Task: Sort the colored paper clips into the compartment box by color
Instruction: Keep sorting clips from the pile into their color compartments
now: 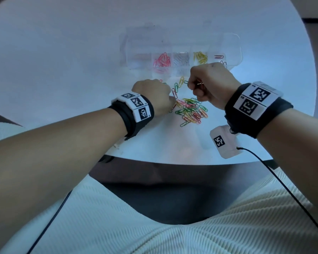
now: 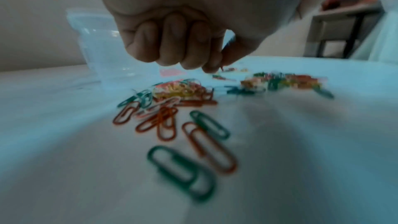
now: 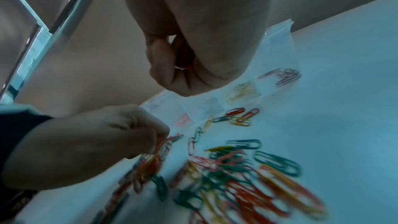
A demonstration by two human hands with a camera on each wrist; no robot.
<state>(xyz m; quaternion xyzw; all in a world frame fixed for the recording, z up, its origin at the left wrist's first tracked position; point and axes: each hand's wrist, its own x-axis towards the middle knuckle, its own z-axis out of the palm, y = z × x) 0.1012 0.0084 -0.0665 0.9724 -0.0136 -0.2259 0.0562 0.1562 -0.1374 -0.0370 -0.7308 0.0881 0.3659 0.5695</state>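
A clear compartment box [image 1: 234, 52] lies at the table's middle, with pink clips [image 1: 162, 60], pale clips [image 1: 181, 59], yellow clips [image 1: 200, 57] and dark clips [image 1: 219, 56] in separate compartments. A mixed pile of colored paper clips [image 1: 191, 110] lies in front of it. My left hand [image 1: 170, 101] is curled at the pile's left edge; thumb and forefinger pinch a red clip [image 2: 221, 68]. My right hand [image 1: 195, 87] hovers as a fist between pile and box, gripping a small clip [image 1: 200, 83], also seen as a pale glint, the clip [image 3: 182, 68], inside the curled fingers.
The round white table [image 1: 62, 70] ends just before my lap. A white tagged device [image 1: 226, 142] with a black cable sits at the near edge on the right. Loose clips [image 1: 180, 83] lie scattered between pile and box. The box's clear lid [image 1: 173, 37] lies open behind it.
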